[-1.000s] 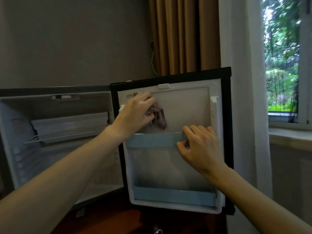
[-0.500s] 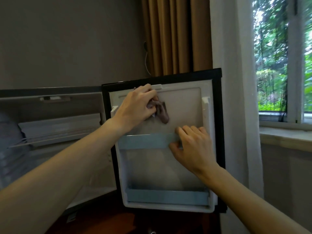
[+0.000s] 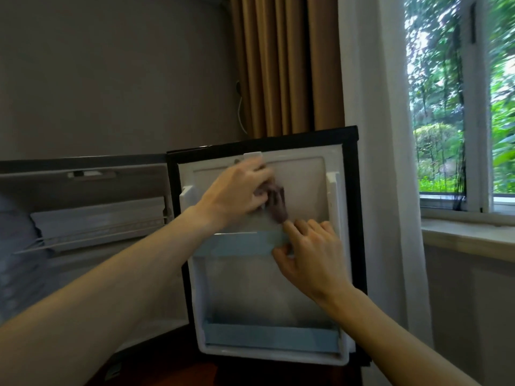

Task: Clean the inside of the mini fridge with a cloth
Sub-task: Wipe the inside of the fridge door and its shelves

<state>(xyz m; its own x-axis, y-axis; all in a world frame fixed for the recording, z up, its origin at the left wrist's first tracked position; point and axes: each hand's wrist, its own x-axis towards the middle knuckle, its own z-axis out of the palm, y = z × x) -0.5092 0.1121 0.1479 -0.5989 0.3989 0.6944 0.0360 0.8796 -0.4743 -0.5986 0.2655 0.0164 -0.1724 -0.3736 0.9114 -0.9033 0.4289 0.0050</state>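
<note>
- The fridge (image 3: 83, 218) stands open, its door (image 3: 349, 218) swung fully out to the right so that the white inner liner faces the room.
- The left hand (image 3: 237, 190) grips a dark cloth (image 3: 277, 203), fingers curled round it, and presses it against the upper liner panel, near the top edge just under the white latch tab (image 3: 252, 156).
- The cloth hangs below the fingers; its lower tip ends just above the upper shelf (image 3: 237, 243).
- The right hand (image 3: 309, 254) pinches the right end of that pale blue shelf: fingers over the top edge, thumb on the front face.
- The right index fingertip lies just beside the cloth's lower tip; whether they touch cannot be told.
- Open panel remains to the right of the cloth, up to the raised white rib (image 3: 333, 196) along the door's right side.
- Between the upper shelf and the lower shelf (image 3: 270, 335) the liner is bare.
- The door's black right edge lies close to the white curtain (image 3: 370, 162); the window (image 3: 457, 107) is further right.
- Inside the cabinet a wire rack (image 3: 92, 238) spans the back, well apart from both hands.
- Against half a second ago: the cloth sits slightly further right and lower on the panel, closer to the right hand; the right hand keeps the same grip on the shelf.
</note>
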